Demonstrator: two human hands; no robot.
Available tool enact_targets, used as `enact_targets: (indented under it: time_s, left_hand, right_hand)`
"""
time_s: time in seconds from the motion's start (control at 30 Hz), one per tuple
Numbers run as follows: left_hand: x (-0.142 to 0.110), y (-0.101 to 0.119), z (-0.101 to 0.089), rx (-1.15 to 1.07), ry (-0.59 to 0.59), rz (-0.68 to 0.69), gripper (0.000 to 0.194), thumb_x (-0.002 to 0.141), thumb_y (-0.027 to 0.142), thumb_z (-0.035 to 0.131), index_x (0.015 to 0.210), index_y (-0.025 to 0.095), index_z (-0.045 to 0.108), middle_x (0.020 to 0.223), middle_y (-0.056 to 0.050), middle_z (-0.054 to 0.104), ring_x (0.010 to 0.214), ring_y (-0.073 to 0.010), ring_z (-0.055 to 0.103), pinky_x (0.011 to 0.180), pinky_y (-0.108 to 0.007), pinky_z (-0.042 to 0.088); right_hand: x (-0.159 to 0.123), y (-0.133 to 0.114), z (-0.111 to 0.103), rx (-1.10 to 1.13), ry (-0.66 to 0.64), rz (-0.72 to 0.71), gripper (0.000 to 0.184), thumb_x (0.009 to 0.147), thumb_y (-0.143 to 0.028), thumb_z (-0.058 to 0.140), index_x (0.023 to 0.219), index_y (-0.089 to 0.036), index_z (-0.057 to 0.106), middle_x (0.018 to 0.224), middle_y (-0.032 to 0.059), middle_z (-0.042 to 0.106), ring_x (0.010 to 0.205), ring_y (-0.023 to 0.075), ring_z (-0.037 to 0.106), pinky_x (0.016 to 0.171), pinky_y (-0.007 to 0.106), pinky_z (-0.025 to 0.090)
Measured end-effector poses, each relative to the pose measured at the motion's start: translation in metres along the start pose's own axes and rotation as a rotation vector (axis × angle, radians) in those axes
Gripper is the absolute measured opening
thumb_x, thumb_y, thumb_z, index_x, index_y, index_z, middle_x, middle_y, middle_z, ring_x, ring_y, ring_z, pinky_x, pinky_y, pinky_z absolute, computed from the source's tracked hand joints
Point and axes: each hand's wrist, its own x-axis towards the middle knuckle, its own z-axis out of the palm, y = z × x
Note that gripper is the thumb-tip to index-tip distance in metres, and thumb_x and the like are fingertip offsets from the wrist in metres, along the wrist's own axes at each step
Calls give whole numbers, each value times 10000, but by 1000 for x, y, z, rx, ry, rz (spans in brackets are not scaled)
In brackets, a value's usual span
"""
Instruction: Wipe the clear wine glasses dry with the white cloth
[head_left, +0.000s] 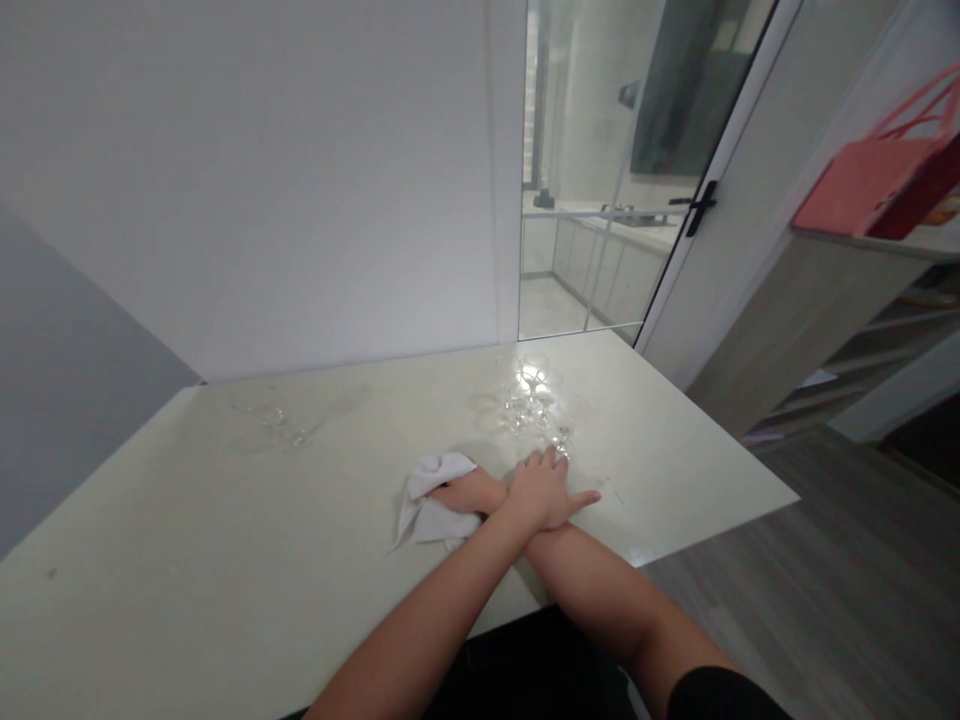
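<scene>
Holds cloth [439,522] on table [225,530] with right hand [466,490]; spreads left hand [538,492] over right forearm [611,590]. From left hand, shows glassware [527,410] at twelve o'clock, more glassware [276,415] toward nine, door [600,150] at one, bag [859,185] at two.

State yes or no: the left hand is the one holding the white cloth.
No, the right hand holds the white cloth, while the left hand is crossed over the right arm.
</scene>
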Motion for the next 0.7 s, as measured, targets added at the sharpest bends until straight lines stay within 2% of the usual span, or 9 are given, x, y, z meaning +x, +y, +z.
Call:
enact_targets:
  time_s: [0.23, 0.43, 0.6, 0.7]
  left_hand:
    - [10, -8, 5, 20, -14, -33, 923, 775, 818, 302, 1432, 177, 391, 1561, -154, 231, 1413, -401, 209, 1090, -573, 246]
    - [12, -8, 3, 72, -38, -50, 915, 794, 804, 285, 1452, 171, 349, 1575, -143, 193, 1418, -379, 207, 1087, -565, 274]
    - [13, -8, 3, 76, -9, -56, 907, 800, 785, 326, 1442, 145, 366, 1562, -161, 226, 1405, -390, 233, 1080, -558, 292]
    - [11, -7, 3, 76, 30, -53, 901, 802, 767, 369, 1433, 124, 375, 1546, -183, 256, 1394, -400, 252, 1068, -556, 309]
  right_hand:
    - [1, 3, 1, -125, -5, -18, 224, 839, -279, 578, 1001, -307, 729, 1074, -5, 728, 1059, 209, 633, 967, 294, 440]
    - [1, 0, 0, -200, -13, -42, 267, 863, -275, 536, 1044, -230, 727, 1102, 57, 721, 1053, 218, 644, 948, 284, 452]
    - [-1, -2, -2, -130, 46, -90, 238, 839, -258, 563, 1000, -320, 727, 1061, 31, 733, 1014, 216, 663, 920, 305, 477]
    - [-3, 1, 0, -100, 73, -108, 229, 834, -255, 559, 965, -328, 731, 1043, 44, 735, 1007, 230, 663, 930, 337, 473]
